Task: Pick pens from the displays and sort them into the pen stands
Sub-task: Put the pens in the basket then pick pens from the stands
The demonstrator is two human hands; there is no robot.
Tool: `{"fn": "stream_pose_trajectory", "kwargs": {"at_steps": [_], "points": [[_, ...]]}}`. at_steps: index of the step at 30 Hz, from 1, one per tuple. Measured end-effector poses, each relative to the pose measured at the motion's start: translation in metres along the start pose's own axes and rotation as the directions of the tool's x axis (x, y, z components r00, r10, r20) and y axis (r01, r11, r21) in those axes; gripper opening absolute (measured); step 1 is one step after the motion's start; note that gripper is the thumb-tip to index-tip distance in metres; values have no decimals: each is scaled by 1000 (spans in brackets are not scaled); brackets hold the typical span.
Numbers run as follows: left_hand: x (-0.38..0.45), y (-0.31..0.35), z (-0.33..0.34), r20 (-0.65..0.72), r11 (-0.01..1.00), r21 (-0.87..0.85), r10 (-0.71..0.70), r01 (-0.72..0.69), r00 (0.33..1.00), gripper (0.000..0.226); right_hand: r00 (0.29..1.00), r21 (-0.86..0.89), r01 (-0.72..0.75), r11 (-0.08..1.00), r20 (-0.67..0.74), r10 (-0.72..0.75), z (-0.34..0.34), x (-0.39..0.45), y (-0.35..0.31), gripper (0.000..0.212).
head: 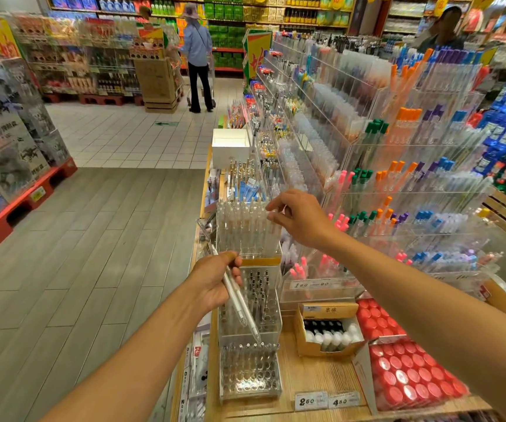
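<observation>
At centre frame the left hand (215, 281) pinches two clear pens (239, 303) above the pen stand (250, 370), while the right hand (299, 220), fingers loosely spread, reaches the upper display (245, 229); the angled pens could slip out.

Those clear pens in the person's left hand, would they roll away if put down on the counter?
Probably. The pens look slim, round and smooth, so on the flat wooden counter they might roll. They seem stiff and light: the left hand holds them by one end without sagging. The glossy plastic may be a bit slippery.
</observation>
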State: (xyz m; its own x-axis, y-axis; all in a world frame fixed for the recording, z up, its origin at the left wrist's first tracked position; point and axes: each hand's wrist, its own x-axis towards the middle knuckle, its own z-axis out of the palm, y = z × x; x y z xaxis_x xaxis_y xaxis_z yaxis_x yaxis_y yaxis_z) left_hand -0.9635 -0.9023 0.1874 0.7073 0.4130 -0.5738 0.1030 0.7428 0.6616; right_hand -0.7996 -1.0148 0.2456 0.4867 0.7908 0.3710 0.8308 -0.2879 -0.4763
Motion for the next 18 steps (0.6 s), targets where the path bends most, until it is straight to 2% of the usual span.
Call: {"fn": "stream_pose_trajectory", "kwargs": {"at_steps": [6, 8, 10, 11, 12, 14, 15, 16, 18], "points": [[-3, 3, 2, 25, 999, -3, 33, -33, 999, 14, 996, -79, 2, 997, 91, 5, 5, 1, 0, 16], [-3, 4, 2, 31, 999, -8, 38, -37, 999, 13, 999, -93, 31, 995, 39, -28, 8, -3, -6, 21], [-2, 6, 2, 34, 999, -18, 43, -42, 998, 13, 999, -2, 33, 999, 1, -33, 17, -14, -16, 14], [-1, 6, 2, 37, 998, -31, 49, -48, 998, 13, 998, 96, -27, 995, 66, 21, 22, -21, -20, 13], [0, 7, 2, 41, 997, -52, 55, -53, 998, 14, 974, 202, -143, 969, 200, 103, 28, -28, -25, 17], [1, 8, 2, 57, 992, -112, 55, -49, 997, 15, 834, 336, -417, 844, 511, 209, 38, -43, -31, 28], [2, 8, 2, 65, 990, -137, 51, -42, 997, 16, 768, 375, -504, 778, 607, 204, 42, -49, -32, 31], [2, 8, 3, 66, 988, -153, 47, -36, 997, 17, 737, 412, -544, 731, 650, 182, 46, -54, -33, 32], [2, 8, 3, 54, 985, -167, 43, -33, 998, 17, 739, 454, -550, 701, 656, 155, 52, -60, -34, 28]]}}
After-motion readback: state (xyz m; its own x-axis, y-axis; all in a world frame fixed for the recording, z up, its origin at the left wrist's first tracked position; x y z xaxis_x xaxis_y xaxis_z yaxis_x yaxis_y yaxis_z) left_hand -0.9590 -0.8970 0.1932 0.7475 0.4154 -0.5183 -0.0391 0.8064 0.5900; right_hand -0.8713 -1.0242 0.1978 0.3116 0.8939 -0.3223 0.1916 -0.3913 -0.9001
